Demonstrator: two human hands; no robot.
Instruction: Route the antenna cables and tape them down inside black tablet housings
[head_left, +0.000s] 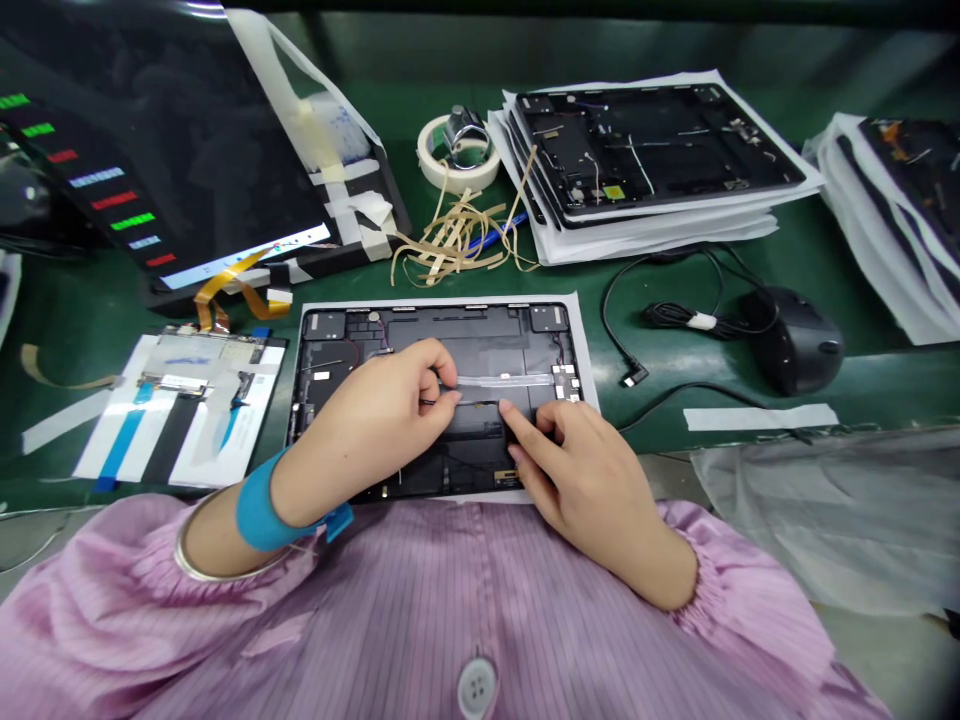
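Two bare hands work over an open tablet chassis (480, 340) lying on a white sheet on the green bench. The left hand (382, 420) has thumb and forefinger pinched together on a thin dark wire (472, 403) that runs across the chassis, just under a clear strip of tape (506, 380). The right hand (585, 480) sits close beside it, forefinger stretched out and pressing down on the chassis by the same wire, its other fingers curled loosely; the two hands are near each other but not touching. A blue wrist strap (259, 505) circles the left wrist above a pink striped sleeve. Left of the left hand lies a white card with flex cables (187, 405). Beyond the hands sit a roll of tape (457, 155) and a tangle of tan strips (450, 240). Up and right of the right hand, a stack of chassis (645, 150) rests on paper, with a black mouse (795, 340) nearer.
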